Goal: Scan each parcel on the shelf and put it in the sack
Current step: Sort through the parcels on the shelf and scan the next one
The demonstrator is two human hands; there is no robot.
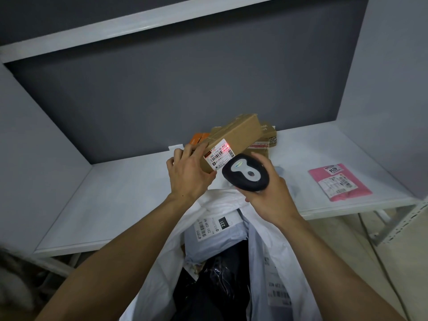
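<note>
Parcel of brown cardboard [234,140] is held above the shelf [115,193]: our left hand [187,177] grips its near end with curled fingers [196,149], our right hand [271,198] wraps around the scanner [245,174], whose red light falls on the label [218,155]. We judge the task partly done: several parcels [208,230] lie in the sack [165,262], a pink parcel [339,181] and some boxes [266,136] wait on the shelf
</note>
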